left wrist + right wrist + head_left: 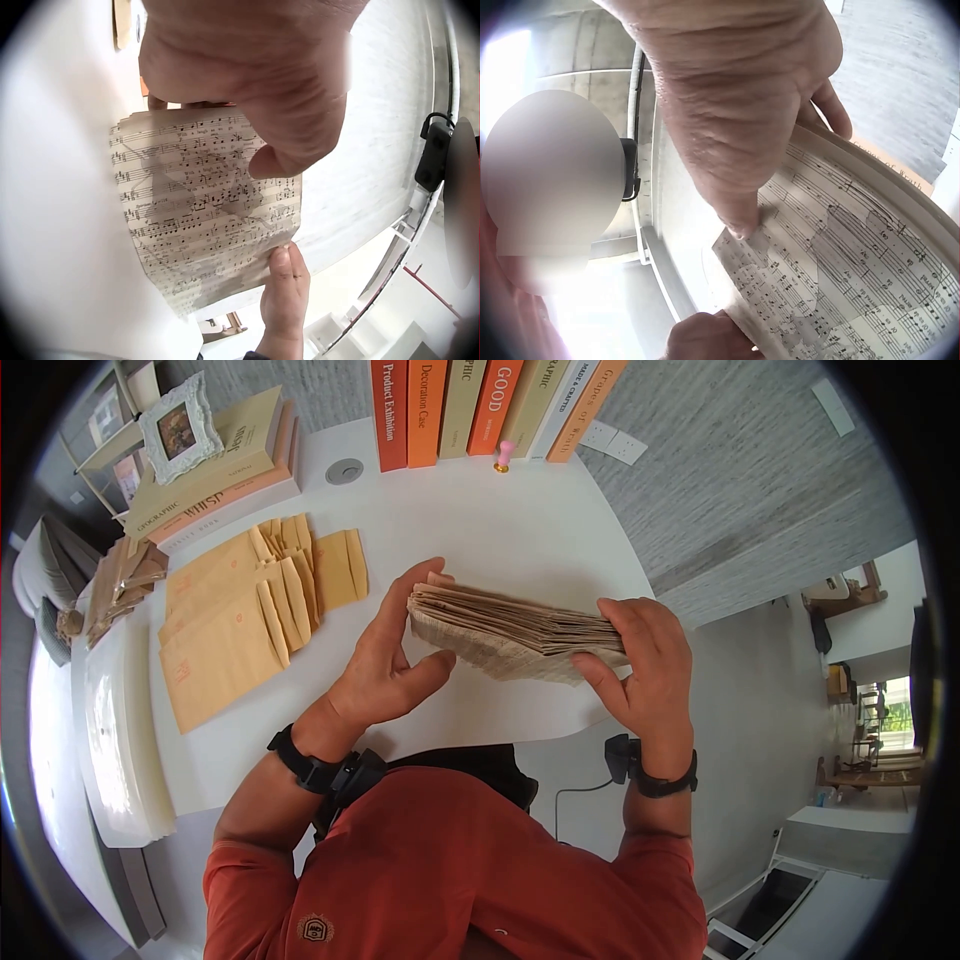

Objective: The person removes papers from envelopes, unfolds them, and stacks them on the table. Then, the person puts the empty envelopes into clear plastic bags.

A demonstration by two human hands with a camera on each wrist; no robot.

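A thick stack of sheet-music papers (500, 645) stands on its long edge over the white desk's near part, its layered edges facing up. At its left end, my left hand (385, 670) holds it, with fingers behind and the thumb at the near face. My right hand (655, 665) grips the right end, thumb in front and fingers over the far side. Printed staves and grey patches cover the front sheet (195, 202) in the left wrist view. In the right wrist view, the right thumb presses near a corner of the music sheet (840, 255).
Brown envelopes (220, 630) lie in overlapping piles on the left. Beyond them are stacked books (225, 485) with a white picture frame (182, 432), and clear plastic sleeves (120, 730) by the left edge. Upright books (425, 410) and a pink-handled stamp (505, 455) line the back.
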